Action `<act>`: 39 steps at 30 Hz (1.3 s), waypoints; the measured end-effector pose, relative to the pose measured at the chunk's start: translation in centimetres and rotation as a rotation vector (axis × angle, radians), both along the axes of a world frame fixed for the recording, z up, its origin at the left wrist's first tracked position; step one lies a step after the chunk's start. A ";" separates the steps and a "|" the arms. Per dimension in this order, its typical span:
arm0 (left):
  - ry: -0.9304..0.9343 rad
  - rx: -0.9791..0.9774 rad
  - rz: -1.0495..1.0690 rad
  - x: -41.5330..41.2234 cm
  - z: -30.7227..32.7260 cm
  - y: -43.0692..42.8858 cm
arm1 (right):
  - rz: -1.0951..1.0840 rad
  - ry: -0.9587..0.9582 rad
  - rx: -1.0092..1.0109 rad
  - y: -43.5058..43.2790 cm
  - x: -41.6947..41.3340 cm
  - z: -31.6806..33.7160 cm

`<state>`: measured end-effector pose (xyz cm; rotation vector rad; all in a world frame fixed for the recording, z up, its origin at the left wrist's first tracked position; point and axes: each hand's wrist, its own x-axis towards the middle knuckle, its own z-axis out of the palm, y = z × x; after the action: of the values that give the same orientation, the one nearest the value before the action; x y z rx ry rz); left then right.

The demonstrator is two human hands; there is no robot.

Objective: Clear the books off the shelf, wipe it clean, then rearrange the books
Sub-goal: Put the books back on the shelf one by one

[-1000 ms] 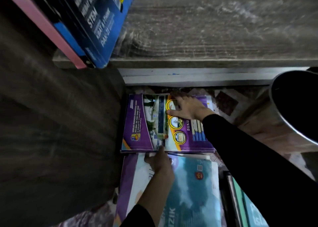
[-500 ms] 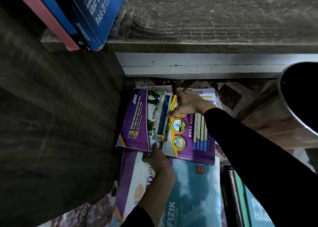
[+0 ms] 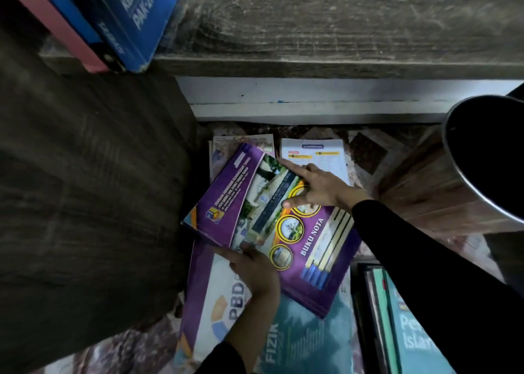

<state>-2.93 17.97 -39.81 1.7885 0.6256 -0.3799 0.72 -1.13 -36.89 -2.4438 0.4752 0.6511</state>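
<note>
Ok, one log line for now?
left hand: grips Buku Nota book near edge | right hand: pinches far edge | book: askew over Fizik book | shelf: holds blue books

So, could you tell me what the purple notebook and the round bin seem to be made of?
Purple notebook: probably paper with a glossy printed card cover, judging by its sheen. Round bin: likely metal, given its bright silvery rim.
</note>
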 end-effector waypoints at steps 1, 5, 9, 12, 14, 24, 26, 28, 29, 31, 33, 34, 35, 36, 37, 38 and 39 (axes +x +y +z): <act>-0.018 0.007 -0.029 0.1 0.3 0.1 | 0.000 -0.010 -0.006 0.2 -0.4 0.0; -0.028 0.026 -0.133 0.5 1.9 0.5 | -0.089 -0.080 -0.020 0.8 -2.0 0.8; -0.029 0.084 -0.271 0.7 3.6 0.8 | -0.169 -0.071 -0.059 1.0 -4.3 2.5; -0.031 0.134 -0.418 0.7 5.2 1.1 | -0.245 -0.065 -0.073 1.0 -6.5 4.6; -0.047 0.159 -0.514 0.7 6.3 1.2 | -0.311 -0.075 -0.071 1.1 -8.0 6.1; -0.291 0.043 -0.885 0.8 15.3 -0.4 | -0.694 -0.201 -0.008 3.0 -17.4 15.2; -0.324 0.016 -0.946 0.5 17.1 -0.6 | -0.743 -0.256 0.009 3.8 -19.3 17.2; -0.318 -0.023 -0.986 0.0 18.9 -0.8 | -0.776 -0.293 0.027 4.5 -20.9 19.2; -0.319 -0.040 -0.997 -0.4 19.8 -0.8 | -0.789 -0.302 0.027 4.8 -21.5 20.1; -0.357 -0.060 -1.014 -1.3 21.8 -0.8 | -0.812 -0.330 0.012 5.4 -22.9 22.5; -0.382 -0.073 -1.010 -2.2 23.6 -0.8 | -0.824 -0.365 -0.002 5.9 -24.2 25.1; -0.397 -0.069 -1.008 -2.6 24.5 -0.8 | -0.825 -0.380 -0.007 6.1 -24.8 26.2; -0.416 -0.071 -1.004 -3.2 25.5 -0.7 | -0.831 -0.400 -0.007 6.2 -25.4 27.3; -0.431 -0.086 -1.004 -3.5 26.3 -0.7 | -0.833 -0.411 -0.014 6.5 -26.0 28.6; -0.443 -0.118 -0.998 -3.9 27.2 -0.8 | -0.834 -0.427 -0.019 6.8 -26.5 29.9; -0.460 -0.152 -0.985 -4.2 28.2 -0.8 | -0.832 -0.442 -0.038 7.1 -26.9 31.1; -0.482 -0.175 -0.971 -4.2 29.0 -1.0 | -0.832 -0.465 -0.041 7.1 -27.1 32.0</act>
<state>-7.15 16.98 -10.79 1.8161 -0.6381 -0.5905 -26.41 5.93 -4.87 -2.0517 1.1934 -0.2669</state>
